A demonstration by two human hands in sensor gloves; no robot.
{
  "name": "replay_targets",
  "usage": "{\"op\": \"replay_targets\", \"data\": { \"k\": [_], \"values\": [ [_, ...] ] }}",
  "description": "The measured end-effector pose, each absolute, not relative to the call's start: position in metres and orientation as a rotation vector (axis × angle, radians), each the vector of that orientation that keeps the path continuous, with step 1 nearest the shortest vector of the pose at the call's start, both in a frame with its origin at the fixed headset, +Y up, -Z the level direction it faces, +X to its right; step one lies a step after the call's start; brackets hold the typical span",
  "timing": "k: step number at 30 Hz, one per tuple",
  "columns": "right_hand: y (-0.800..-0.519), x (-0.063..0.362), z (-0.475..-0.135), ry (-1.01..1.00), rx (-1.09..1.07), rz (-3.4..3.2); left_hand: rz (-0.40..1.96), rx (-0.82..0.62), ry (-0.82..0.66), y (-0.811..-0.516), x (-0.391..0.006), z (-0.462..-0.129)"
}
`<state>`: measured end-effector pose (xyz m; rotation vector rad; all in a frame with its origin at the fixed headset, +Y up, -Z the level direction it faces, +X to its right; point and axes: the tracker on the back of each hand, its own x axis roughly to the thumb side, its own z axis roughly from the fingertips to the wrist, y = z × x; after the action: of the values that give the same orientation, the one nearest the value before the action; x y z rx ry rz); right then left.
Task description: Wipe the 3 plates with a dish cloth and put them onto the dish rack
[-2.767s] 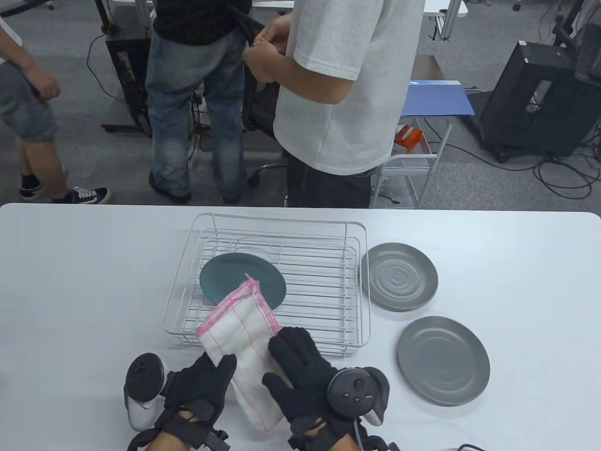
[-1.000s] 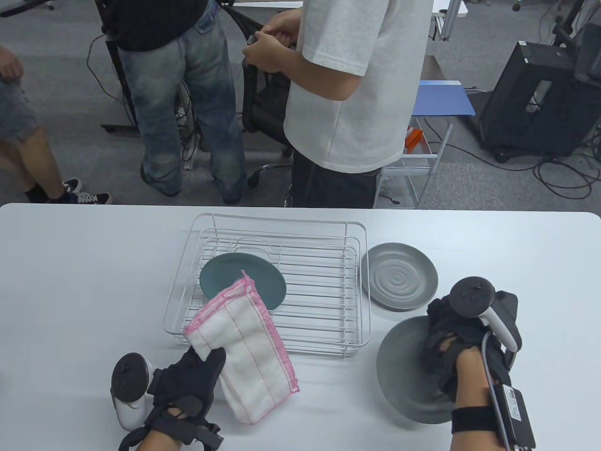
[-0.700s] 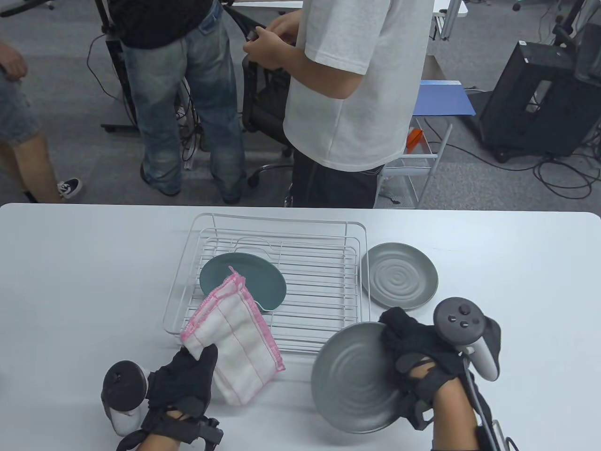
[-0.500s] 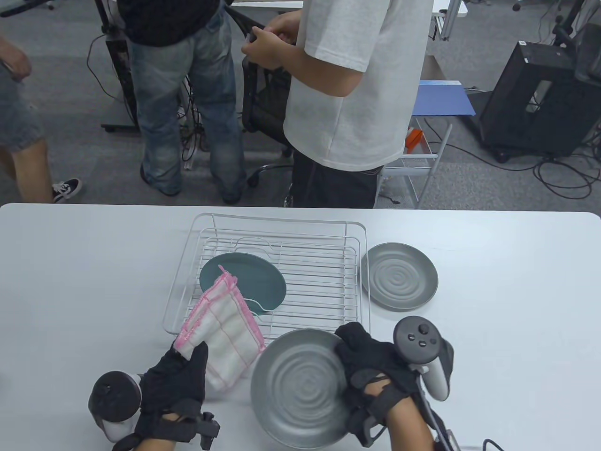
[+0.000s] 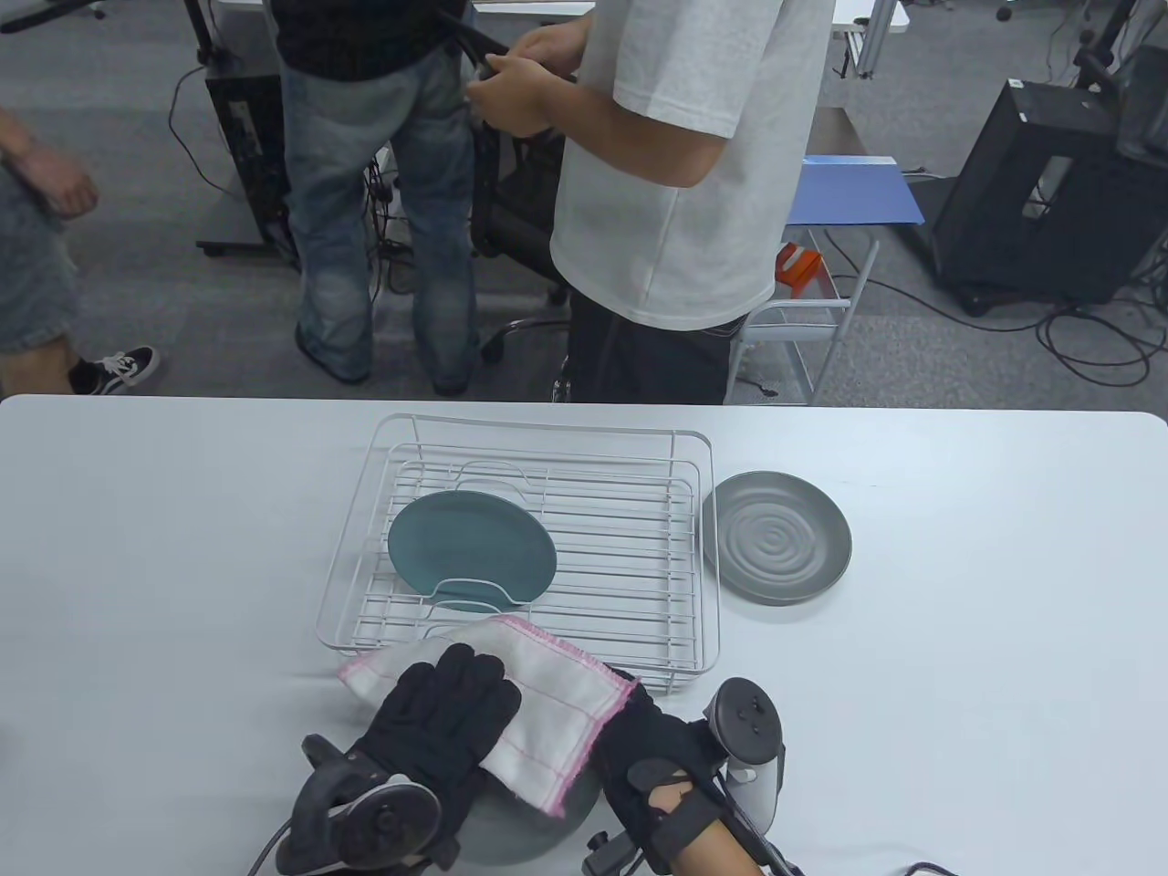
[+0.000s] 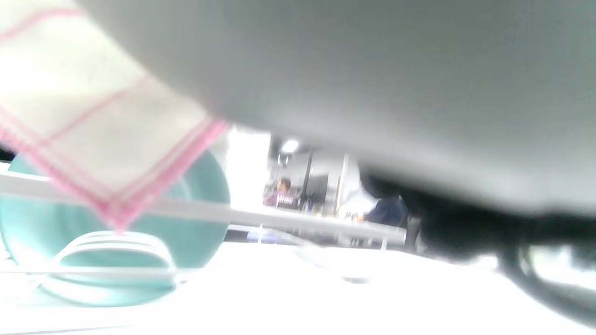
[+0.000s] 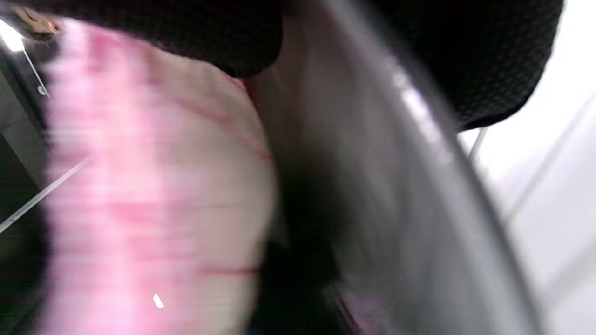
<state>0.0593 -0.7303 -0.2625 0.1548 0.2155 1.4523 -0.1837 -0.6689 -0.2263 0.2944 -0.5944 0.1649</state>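
Round grey plate point(image 5: 511, 835) under soft pink-edged cloth point(image 5: 538, 703), left hand point(image 5: 438, 721) pressing

I see a white table point(image 5: 1004, 584) ahead of me, set on grey carpet floor point(image 5: 912, 356). Three people stand beyond its far edge, one in a white T-shirt point(image 5: 675, 164) nearest. A black cabinet on castors point(image 5: 1049, 192) sits far right with cables point(image 5: 1095, 338) trailing, beside a blue panel point(image 5: 849, 192) and a wire trolley point(image 5: 803, 338).
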Motion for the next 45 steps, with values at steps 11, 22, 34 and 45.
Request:
{"op": "replay_targets", "data": {
  "k": [11, 22, 34, 45],
  "values": [
    [-0.726, 0.071, -0.254, 0.040, 0.038, 1.449, 0.183, 0.115, -0.548, -0.678, -0.182, -0.235],
    [-0.723, 0.098, -0.250, -0.095, -0.063, 1.295, 0.302, -0.032, -0.745, -0.684, -0.167, -0.227],
    [-0.720, 0.060, -0.247, 0.025, 0.203, 1.162, 0.306, 0.027, -0.801, -0.685, -0.149, -0.213],
    [-0.712, 0.047, -0.241, 0.062, 0.305, 1.286, 0.292, 0.269, -0.598, -0.667, -0.177, -0.222]
  ]
}}
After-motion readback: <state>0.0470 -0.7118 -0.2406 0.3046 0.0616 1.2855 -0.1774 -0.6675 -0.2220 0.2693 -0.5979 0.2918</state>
